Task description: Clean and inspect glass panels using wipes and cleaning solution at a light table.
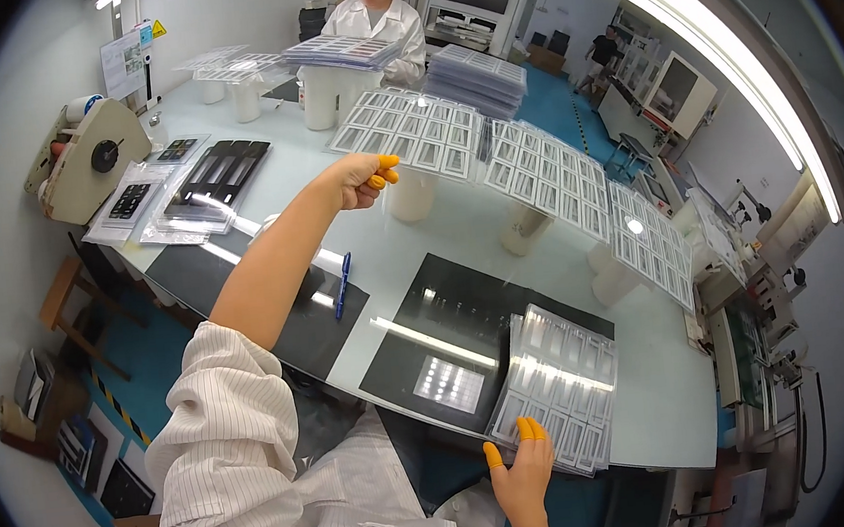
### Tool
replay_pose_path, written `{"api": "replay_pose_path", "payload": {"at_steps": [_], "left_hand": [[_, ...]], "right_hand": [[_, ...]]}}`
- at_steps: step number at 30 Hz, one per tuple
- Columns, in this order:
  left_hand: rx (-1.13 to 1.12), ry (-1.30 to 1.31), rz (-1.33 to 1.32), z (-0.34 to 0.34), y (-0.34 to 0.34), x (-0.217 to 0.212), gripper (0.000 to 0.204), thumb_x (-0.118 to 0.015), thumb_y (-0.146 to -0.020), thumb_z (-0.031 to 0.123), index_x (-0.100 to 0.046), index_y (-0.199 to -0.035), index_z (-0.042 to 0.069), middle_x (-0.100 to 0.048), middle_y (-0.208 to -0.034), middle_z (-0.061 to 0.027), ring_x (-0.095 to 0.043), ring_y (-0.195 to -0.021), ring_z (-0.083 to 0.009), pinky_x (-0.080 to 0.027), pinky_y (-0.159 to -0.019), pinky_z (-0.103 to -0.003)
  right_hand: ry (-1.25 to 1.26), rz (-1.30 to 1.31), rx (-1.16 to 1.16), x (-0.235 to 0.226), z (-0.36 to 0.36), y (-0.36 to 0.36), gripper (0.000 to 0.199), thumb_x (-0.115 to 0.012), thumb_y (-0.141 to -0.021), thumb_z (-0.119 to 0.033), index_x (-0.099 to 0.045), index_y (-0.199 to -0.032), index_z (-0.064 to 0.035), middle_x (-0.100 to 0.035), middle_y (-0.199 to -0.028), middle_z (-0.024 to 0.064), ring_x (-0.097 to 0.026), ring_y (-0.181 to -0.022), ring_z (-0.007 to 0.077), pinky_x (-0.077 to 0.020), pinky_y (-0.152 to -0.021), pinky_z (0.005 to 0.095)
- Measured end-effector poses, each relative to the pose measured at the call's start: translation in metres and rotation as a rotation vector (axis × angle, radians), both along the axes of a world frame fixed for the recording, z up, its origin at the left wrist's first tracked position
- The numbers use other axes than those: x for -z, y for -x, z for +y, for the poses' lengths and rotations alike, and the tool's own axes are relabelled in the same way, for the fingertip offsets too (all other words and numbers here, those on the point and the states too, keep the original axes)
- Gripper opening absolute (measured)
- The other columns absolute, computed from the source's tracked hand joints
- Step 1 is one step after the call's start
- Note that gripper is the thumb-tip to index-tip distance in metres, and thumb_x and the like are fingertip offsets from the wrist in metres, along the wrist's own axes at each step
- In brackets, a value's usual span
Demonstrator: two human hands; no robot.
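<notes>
My left hand [363,180], with orange finger covers, reaches forward over the table. Its fingers are curled together at the near edge of a clear plastic sheet with rows of white-framed rectangles [408,129]; whether they grip anything is hidden. That sheet rests on a white tub [411,196]. At the table's front edge is my right hand [522,470], also in orange finger covers. Its fingers are apart, two tips against the near edge of a stack of similar clear sheets [558,382]. The stack lies partly on a black mat [438,332].
More patterned sheets [547,174] stand on tubs rightward. A blue pen [344,285] lies on another dark mat [291,315]. Black panels [219,181] and a tape dispenser-like machine [91,157] are at left. Across the table, a person [376,27] stands behind stacked sheets [343,52].
</notes>
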State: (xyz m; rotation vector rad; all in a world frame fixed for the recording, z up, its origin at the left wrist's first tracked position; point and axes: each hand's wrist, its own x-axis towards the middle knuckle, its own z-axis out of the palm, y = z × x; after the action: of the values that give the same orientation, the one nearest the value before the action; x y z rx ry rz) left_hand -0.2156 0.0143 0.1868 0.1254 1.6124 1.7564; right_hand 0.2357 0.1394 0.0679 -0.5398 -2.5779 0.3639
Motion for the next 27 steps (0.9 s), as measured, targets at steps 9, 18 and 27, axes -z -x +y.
{"api": "replay_pose_path", "payload": {"at_steps": [9, 18, 27], "left_hand": [[-0.043, -0.073, -0.076, 0.001, 0.004, 0.003, 0.027, -0.058, -0.088, 0.028, -0.055, -0.069, 0.009, -0.038, -0.05, 0.0066, -0.023, -0.038, -0.0015, -0.018, -0.036, -0.015], [0.067, -0.012, -0.076, -0.002, 0.006, -0.001, 0.027, -0.055, -0.09, 0.029, -0.055, -0.072, 0.009, -0.038, -0.051, 0.0061, -0.024, -0.039, -0.001, -0.018, -0.036, -0.014], [0.12, 0.01, -0.056, -0.006, -0.005, -0.005, 0.029, -0.052, -0.091, 0.033, -0.055, -0.075, 0.009, -0.038, -0.053, 0.0052, -0.024, -0.04, -0.002, -0.017, -0.036, -0.016]], "right_hand": [[-0.123, -0.086, 0.055, 0.002, -0.001, 0.008, 0.045, -0.073, -0.071, -0.024, -0.058, -0.102, 0.0045, -0.054, -0.106, 0.0173, -0.048, -0.107, 0.0333, -0.0369, -0.09, 0.0426], [-0.195, -0.093, 0.041, -0.002, 0.0, 0.017, 0.043, -0.076, -0.067, -0.026, -0.06, -0.094, 0.0038, -0.057, -0.097, 0.0163, -0.053, -0.094, 0.0322, -0.0435, -0.078, 0.0408], [-0.286, -0.144, 0.045, 0.003, -0.006, 0.029, 0.03, -0.069, -0.065, -0.019, -0.06, -0.082, 0.0052, -0.058, -0.084, 0.0184, -0.058, -0.081, 0.0315, -0.0489, -0.066, 0.0373]]}}
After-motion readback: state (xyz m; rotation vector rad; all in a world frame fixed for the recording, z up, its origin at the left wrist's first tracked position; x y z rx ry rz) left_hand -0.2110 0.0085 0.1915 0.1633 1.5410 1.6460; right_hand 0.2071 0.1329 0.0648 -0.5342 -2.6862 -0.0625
